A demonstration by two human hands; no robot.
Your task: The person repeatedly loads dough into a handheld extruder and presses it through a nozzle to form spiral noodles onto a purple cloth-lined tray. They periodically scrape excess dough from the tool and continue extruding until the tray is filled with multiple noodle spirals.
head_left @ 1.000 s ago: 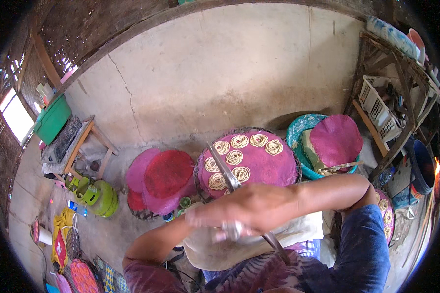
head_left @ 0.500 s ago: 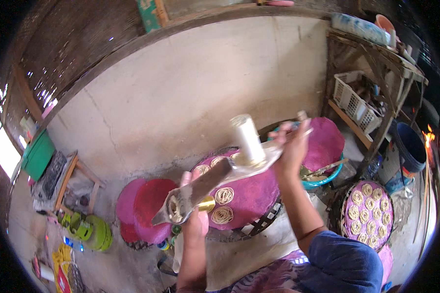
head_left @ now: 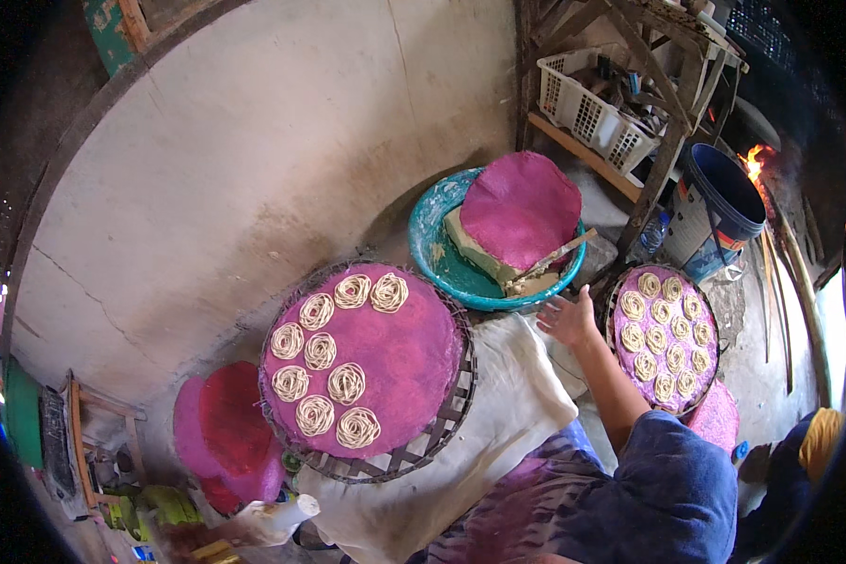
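Observation:
My right hand (head_left: 566, 320) is open and empty, fingers spread, between the teal basin (head_left: 421, 211) and a round tray (head_left: 614, 338) of noodle nests. At the lower left, a blurred hand press (head_left: 258, 524) with a white cylinder is off to the side of my body. My left hand cannot be made out there; its fingers are hidden or smeared. In front of me is a large woven tray (head_left: 421, 459) with a pink cloth (head_left: 409, 367). Several coiled noodle nests (head_left: 346, 383) lie on its left part. The basin holds pale dough (head_left: 475, 246), partly covered by a pink cloth (head_left: 522, 209), and a stick (head_left: 559, 249).
A white cloth (head_left: 526, 376) lies beside the large tray. Pink and red round sheets (head_left: 235, 414) are at left. On the right stand a dark bucket (head_left: 724, 207), a wooden rack with a white crate (head_left: 597, 117), and an open fire (head_left: 754, 162). Part of another person (head_left: 780, 479) shows at lower right.
My view has turned right. My right hand has come off the press and reaches right, toward the basin. The press has dropped to the lower left, and the noodle nests on the large tray are uncovered.

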